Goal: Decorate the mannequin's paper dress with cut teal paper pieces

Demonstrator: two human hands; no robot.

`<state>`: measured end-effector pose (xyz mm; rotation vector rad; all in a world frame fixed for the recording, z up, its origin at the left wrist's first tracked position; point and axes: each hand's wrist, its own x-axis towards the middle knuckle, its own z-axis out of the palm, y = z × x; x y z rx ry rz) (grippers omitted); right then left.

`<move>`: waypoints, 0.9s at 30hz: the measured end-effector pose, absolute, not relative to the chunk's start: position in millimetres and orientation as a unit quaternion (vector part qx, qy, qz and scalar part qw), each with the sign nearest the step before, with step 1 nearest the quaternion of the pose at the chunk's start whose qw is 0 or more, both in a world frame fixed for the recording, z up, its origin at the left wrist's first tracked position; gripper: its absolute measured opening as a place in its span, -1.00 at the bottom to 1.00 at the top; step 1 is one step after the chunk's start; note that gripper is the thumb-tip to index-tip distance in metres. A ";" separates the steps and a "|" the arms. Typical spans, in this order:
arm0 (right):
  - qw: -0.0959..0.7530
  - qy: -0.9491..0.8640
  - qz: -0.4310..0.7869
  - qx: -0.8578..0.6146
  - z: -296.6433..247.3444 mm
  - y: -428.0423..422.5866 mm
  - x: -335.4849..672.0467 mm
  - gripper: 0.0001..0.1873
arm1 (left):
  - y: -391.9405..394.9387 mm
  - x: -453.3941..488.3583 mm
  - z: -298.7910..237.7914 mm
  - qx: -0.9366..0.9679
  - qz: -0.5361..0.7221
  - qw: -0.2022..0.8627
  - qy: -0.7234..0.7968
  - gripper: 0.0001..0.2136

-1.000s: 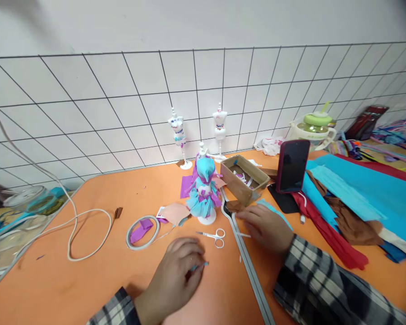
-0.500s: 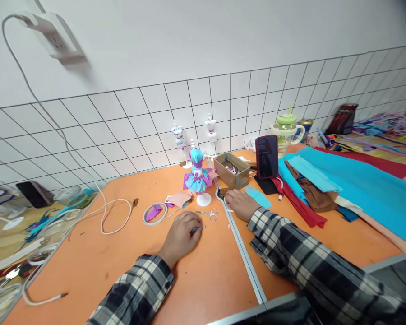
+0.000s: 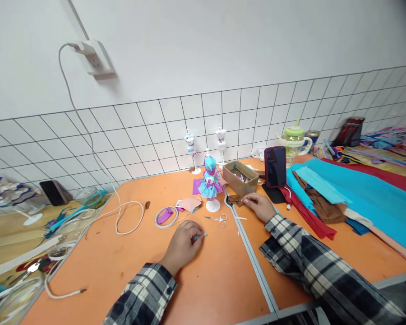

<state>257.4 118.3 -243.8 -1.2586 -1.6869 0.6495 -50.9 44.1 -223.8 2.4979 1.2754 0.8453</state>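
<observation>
My left hand (image 3: pixel 184 243) rests on the orange tabletop, fingers curled closed around a small blue fabric piece (image 3: pixel 199 236); only its end shows at the fingertips. Farther right, my right hand (image 3: pixel 260 206) has thumb and forefinger pinched at the edge of a brown fabric scrap (image 3: pixel 235 199). Beyond and between the hands stands a mini dress form (image 3: pixel 210 180) on a round white base, dressed in turquoise and purple cloth. Small scissors (image 3: pixel 218 220) lie in front of it. Part of a light blue fabric piece (image 3: pixel 276 209) shows beside my right hand, which covers the rest.
A cardboard box (image 3: pixel 241 179) with scraps stands behind my right hand, beside a propped phone (image 3: pixel 275 167). Folded cloth (image 3: pixel 362 185) covers the right side. Two bare dress forms (image 3: pixel 221 140) stand at the wall. A ring (image 3: pixel 166 217) and white cable (image 3: pixel 118 221) lie left.
The view has swung slightly left and up. My right hand has drawn back a little to the right, uncovering more of the brown scrap. My left hand keeps its hold.
</observation>
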 end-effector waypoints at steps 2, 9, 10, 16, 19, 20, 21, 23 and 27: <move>0.468 -0.662 0.296 -0.505 -243.8 115.5 258.3 -0.67 | 48.7 -51.8 -222.7 0.850 0.289 0.102 0.428 -0.88; 0.520 -0.626 0.377 -0.442 -226.0 80.9 216.9 -0.75 | 55.8 -57.8 -219.2 0.792 0.371 0.162 0.458 -0.90; 0.537 -0.601 0.407 -0.430 -223.2 73.8 201.8 -0.77 | 55.7 -55.3 -217.1 0.758 0.394 0.192 0.484 -0.91; 0.503 -0.549 0.543 -0.388 -209.6 46.2 127.1 -0.79 | 55.4 -26.6 -202.4 0.565 0.481 0.420 0.523 -0.84; 0.468 -0.543 0.579 -0.387 -210.0 44.0 124.5 -0.80 | 49.8 -23.3 -205.1 0.557 0.474 0.436 0.526 -0.85; 0.458 -0.538 0.589 -0.393 -211.2 43.7 127.1 -0.79 | 47.0 -24.2 -207.2 0.559 0.465 0.437 0.530 -0.85; 0.448 -0.535 0.596 -0.397 -212.7 43.5 130.3 -0.76 | 44.1 -25.5 -209.2 0.563 0.454 0.439 0.533 -0.85; 0.438 -0.535 0.602 -0.400 -215.4 43.0 135.8 -0.67 | 39.4 -27.4 -212.4 0.573 0.437 0.437 0.538 -0.84; 0.435 -0.553 0.587 -0.401 -216.9 42.5 138.4 -0.59 | 36.2 -25.8 -213.8 0.588 0.418 0.414 0.554 -0.86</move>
